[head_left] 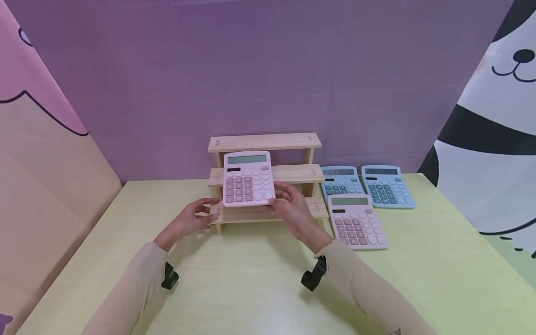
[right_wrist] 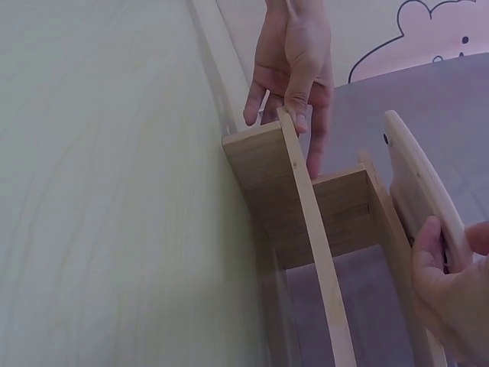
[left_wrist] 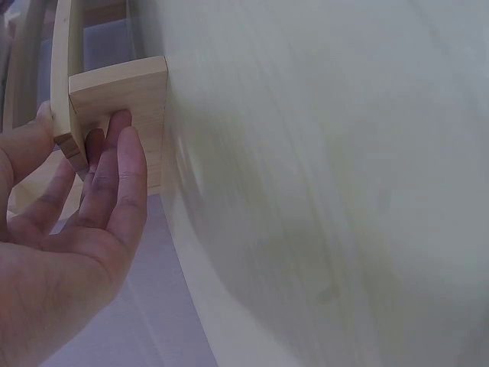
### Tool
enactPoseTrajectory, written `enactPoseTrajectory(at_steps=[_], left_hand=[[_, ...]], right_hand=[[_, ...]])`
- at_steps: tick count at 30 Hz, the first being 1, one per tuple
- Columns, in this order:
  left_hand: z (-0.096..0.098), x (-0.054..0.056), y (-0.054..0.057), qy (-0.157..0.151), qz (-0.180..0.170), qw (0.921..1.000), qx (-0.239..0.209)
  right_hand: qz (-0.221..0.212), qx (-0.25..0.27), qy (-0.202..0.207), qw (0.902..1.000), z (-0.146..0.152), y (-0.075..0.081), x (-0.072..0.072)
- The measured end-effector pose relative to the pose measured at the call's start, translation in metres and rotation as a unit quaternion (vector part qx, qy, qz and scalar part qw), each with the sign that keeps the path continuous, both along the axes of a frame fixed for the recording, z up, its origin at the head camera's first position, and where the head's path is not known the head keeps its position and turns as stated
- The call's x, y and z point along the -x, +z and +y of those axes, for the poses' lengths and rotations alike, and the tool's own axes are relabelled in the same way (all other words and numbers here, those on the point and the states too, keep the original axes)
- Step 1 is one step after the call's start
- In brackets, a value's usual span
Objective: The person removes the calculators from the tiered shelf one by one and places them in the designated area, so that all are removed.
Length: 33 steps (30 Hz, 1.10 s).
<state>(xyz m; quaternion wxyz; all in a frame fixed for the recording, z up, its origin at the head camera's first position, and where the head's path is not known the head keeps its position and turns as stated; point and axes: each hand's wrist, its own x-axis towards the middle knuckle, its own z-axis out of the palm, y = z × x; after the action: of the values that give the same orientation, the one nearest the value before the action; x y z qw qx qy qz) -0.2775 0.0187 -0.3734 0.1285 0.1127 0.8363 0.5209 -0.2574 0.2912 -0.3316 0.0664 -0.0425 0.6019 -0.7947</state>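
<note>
A pink calculator (head_left: 249, 181) stands tilted back in front of the three-tier wooden display rack (head_left: 264, 141), its keys and screen facing me. My right hand (head_left: 296, 213) pinches its lower right corner; in the right wrist view the thumb and fingers of that hand (right_wrist: 451, 294) grasp the calculator's (right_wrist: 428, 191) edge. At the rack's left end, my left hand (head_left: 189, 222) holds the lowest shelf. The left wrist view shows the thumb of this hand (left_wrist: 76, 260) on the shelf's upper side and the other fingers beneath the board (left_wrist: 118, 84).
Right of the rack, a second pink calculator (head_left: 357, 222) lies on the pale wooden table (head_left: 234, 288). Behind it are two blue calculators, one (head_left: 341, 180) partly covered and one (head_left: 387, 186) farther right. A purple cloth backdrop (head_left: 268, 70) rises behind the table.
</note>
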Motion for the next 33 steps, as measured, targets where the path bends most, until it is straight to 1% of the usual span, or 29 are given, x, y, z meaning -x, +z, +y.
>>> enactPoseTrajectory(at_steps=[8, 11, 23, 27, 33], left_hand=[[0.000, 0.000, 0.001, 0.000, -0.002, 1.0000, -0.004], [0.000, 0.000, 0.001, 0.003, -0.004, 1.0000, -0.005], [0.000, 0.001, -0.002, 0.003, -0.006, 0.9999, -0.011], [-0.001, 0.000, -0.002, 0.003, -0.007, 0.9998, -0.017], [-0.001, -0.001, -0.001, -0.003, -0.004, 0.9998, -0.020]], right_hand=[[-0.008, 0.000, -0.008, 0.9999, 0.008, 0.000, -0.001], [-0.010, 0.006, -0.007, 0.9999, 0.012, 0.000, -0.003], [-0.001, 0.000, 0.001, 1.0000, 0.034, -0.001, -0.012], [0.002, -0.004, 0.003, 1.0000, 0.042, -0.001, -0.015], [0.011, -0.026, 0.000, 0.9996, 0.052, 0.000, -0.017]])
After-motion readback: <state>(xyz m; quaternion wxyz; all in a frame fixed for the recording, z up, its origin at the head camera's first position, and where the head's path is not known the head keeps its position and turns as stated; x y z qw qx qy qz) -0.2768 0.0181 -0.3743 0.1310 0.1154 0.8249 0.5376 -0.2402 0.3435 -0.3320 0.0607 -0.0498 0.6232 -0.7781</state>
